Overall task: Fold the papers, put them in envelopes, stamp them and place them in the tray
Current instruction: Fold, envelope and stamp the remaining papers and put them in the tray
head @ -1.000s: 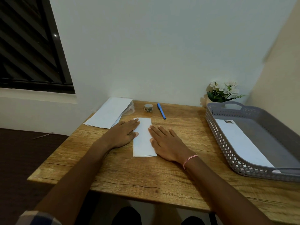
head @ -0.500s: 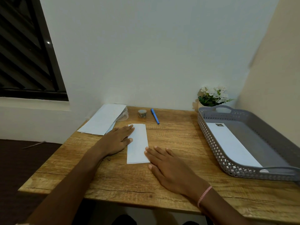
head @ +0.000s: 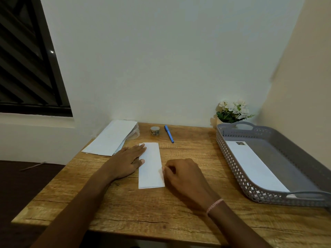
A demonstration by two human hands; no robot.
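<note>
A folded white paper (head: pixel 151 167) lies lengthwise in the middle of the wooden table (head: pixel 125 208). My left hand (head: pixel 127 161) rests flat with its fingers spread, fingertips pressing the paper's left edge. My right hand (head: pixel 180 174) is curled, its fingertips pinching the paper's right edge near the middle. A stack of white envelopes and sheets (head: pixel 111 138) lies at the back left. A small roll of stamps (head: pixel 155 131) stands at the back. The grey perforated tray (head: pixel 227 158) at the right holds one stamped envelope (head: pixel 254 165).
A blue pen (head: pixel 169 133) lies beside the stamp roll. A pot of white flowers (head: pixel 232 111) stands in the back right corner behind the tray. The walls close in behind and to the right. The table's left edge drops to a dark floor.
My right hand has gone from lying flat on the table to curling and pinching the paper's right edge. My left hand stays on the left edge. The view has tilted up slightly.
</note>
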